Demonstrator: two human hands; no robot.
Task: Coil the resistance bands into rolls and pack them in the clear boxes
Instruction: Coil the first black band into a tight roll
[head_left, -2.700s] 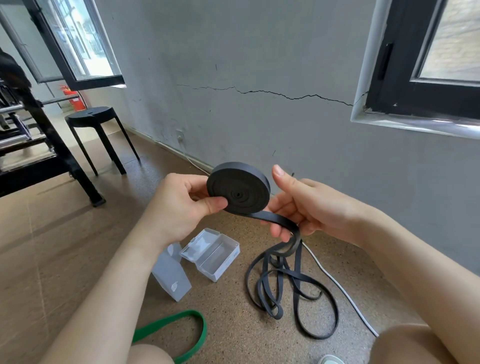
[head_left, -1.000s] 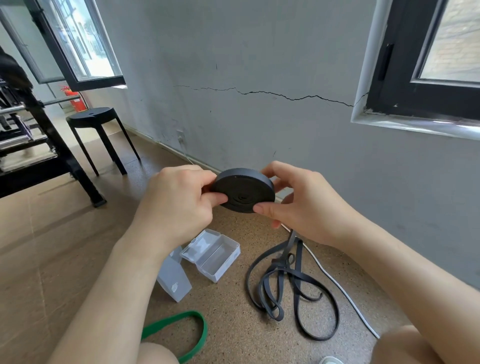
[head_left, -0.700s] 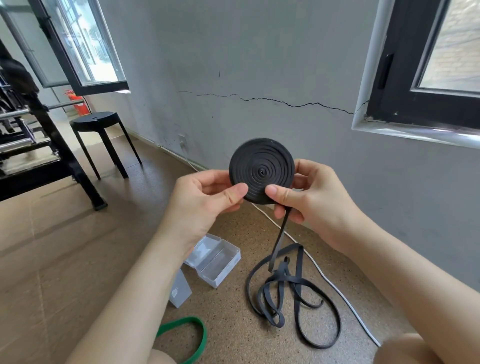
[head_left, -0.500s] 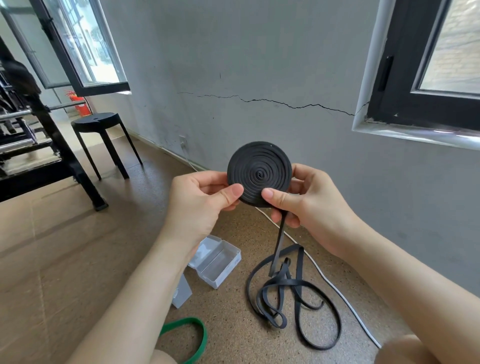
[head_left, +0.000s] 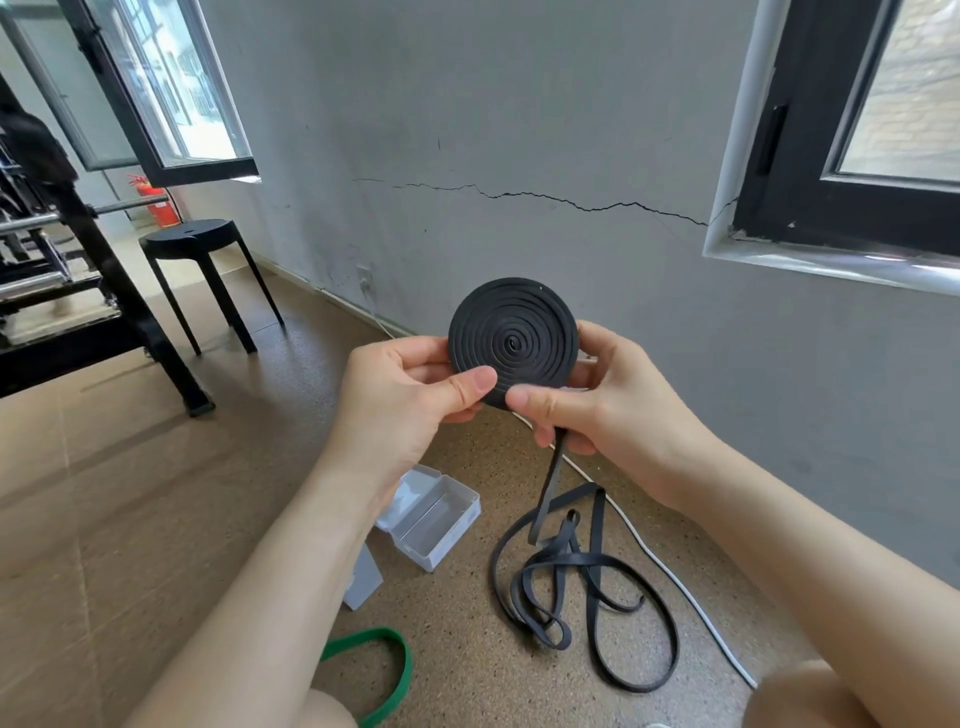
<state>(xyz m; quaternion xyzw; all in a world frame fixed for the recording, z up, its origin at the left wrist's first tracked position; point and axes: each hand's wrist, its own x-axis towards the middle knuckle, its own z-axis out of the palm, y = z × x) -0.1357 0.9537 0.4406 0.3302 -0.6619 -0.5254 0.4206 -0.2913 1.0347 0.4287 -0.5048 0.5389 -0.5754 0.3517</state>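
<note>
A black resistance band roll (head_left: 513, 338) is held upright in front of me, its spiral face toward the camera. My left hand (head_left: 402, 400) pinches its lower left edge with thumb in front and fingers behind. My right hand (head_left: 597, 400) pinches the lower right edge, and the band's loose tail (head_left: 550, 488) runs down from it to a tangle of black loops (head_left: 582, 587) on the floor. An open clear box (head_left: 434, 514) lies on the floor under my left wrist. A green band (head_left: 384, 670) lies near my left knee.
A second clear box part (head_left: 363, 577) stands partly hidden by my left forearm. A white cable (head_left: 675, 577) runs along the floor by the grey wall. A black stool (head_left: 202, 270) and a black metal frame (head_left: 104, 270) stand at the left.
The roll was turned from edge-on to face the camera and held a little higher. Both hands kept pinching it, and the loose tail shifted slightly.
</note>
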